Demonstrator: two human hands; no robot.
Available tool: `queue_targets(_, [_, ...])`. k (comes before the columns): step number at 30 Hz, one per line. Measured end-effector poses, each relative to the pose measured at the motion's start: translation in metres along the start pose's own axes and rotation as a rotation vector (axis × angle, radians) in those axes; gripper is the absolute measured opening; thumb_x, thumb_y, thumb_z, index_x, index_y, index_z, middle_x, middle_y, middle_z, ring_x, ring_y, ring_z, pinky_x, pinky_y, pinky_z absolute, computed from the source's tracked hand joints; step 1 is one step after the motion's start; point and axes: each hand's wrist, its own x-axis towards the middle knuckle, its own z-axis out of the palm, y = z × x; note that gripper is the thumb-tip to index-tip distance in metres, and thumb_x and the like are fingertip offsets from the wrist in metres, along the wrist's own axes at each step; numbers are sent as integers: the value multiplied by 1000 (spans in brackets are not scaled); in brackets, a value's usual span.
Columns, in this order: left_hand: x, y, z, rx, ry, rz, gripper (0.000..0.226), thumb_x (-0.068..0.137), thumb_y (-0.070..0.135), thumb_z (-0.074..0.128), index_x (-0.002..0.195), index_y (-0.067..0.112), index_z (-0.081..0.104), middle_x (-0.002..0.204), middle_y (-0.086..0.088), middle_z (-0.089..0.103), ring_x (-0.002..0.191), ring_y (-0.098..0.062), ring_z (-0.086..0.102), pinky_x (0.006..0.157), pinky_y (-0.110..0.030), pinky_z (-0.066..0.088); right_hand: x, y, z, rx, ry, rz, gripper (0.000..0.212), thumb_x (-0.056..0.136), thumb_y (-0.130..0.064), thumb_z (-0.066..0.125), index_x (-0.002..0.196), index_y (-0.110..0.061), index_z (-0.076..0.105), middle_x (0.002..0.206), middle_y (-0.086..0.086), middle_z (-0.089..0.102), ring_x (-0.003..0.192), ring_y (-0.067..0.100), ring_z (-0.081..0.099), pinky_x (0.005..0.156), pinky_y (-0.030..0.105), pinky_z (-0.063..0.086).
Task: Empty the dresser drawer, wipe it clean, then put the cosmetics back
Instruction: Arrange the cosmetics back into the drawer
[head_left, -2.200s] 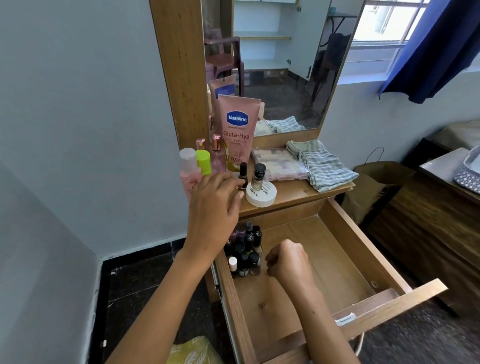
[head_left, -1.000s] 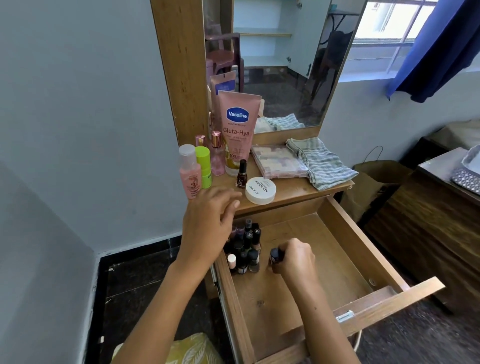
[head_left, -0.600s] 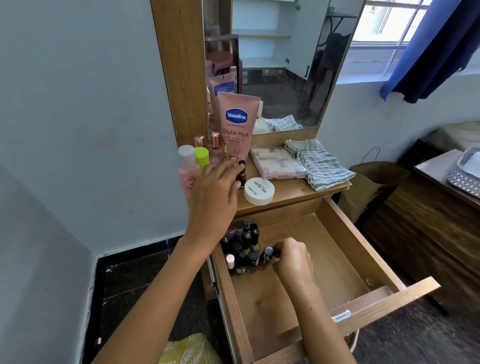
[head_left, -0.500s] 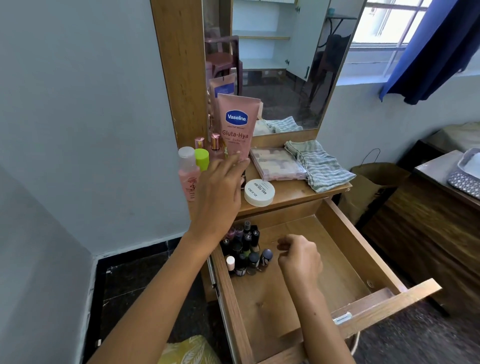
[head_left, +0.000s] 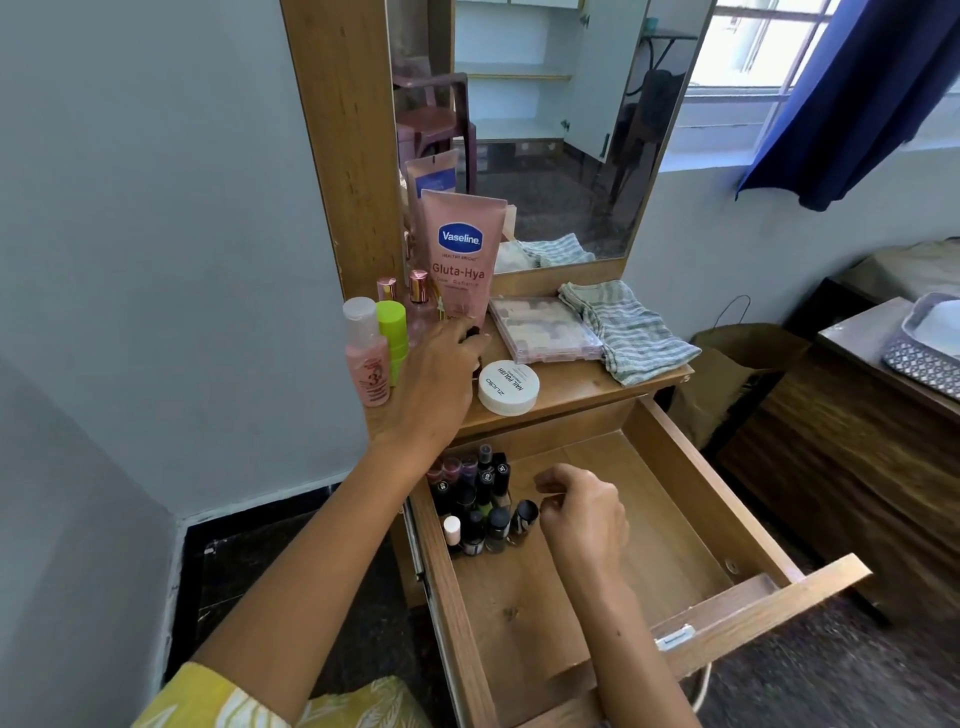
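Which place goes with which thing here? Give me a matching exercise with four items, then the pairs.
Things:
1. Vaseline tube
2. striped cloth
3. nail polish bottles
4. white jar

Places:
A. back left corner of the open drawer
B. dresser top, right end, beside the clear case
C. standing against the mirror
D. front edge of the dresser top, just right of the left hand

Pairs: 1-C, 2-B, 3-A, 4-D
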Motion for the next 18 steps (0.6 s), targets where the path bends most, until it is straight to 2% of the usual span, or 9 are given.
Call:
queue_targets(5, [2,-2,-5,-132,80,-17,16,81,-6,62,94,0,69,96,-13,64,88,-30,61,71,-42,52,0,-1,-1,126,121,-81,22,85,-4,60,92,-20,73,92,-6,73,83,13,67,69,28,53])
queue_targets(7, [-6,3,-11,-168,133,-18,16,82,-4,62,97,2,67,96,-11,63,87,-26,61,71,-39,53,-1,-2,-4,230,178,-179,20,84,-4,63,94,-18,74,91,-7,73,82,8,67,70,22,54])
queue_targets(11, [-40,22,-31,-197,225,-20,22,84,4,65,105,8,62,103,-4,63,96,-15,58,81,-18,45,-2,-8,-8,425,263,-385,16,86,-10,67,101,-15,70,93,-10,69,83,1,65,69,14,53])
queue_targets(13, [-59,29,-35,-245,219,-8,21,83,6,68,102,11,61,99,-1,63,92,-12,60,78,-21,49,-2,-8,-8,446,277,-411,16,86,-10,67,101,-15,70,93,-9,68,84,0,64,69,15,54])
queue_targets(15, [-77,33,-35,-358,175,-56,23,81,9,71,101,15,60,93,4,63,87,-9,62,73,-26,54,0,-4,-9,440,243,-385,18,86,-8,67,101,-17,69,91,-10,69,83,0,65,70,19,56])
queue_targets(18, [-90,37,-29,-504,92,-163,26,77,11,74,98,19,62,86,12,62,83,0,61,72,-21,52,5,8,-20,409,-6,-413,28,82,-7,70,105,-23,68,91,-15,70,85,-1,66,70,20,56])
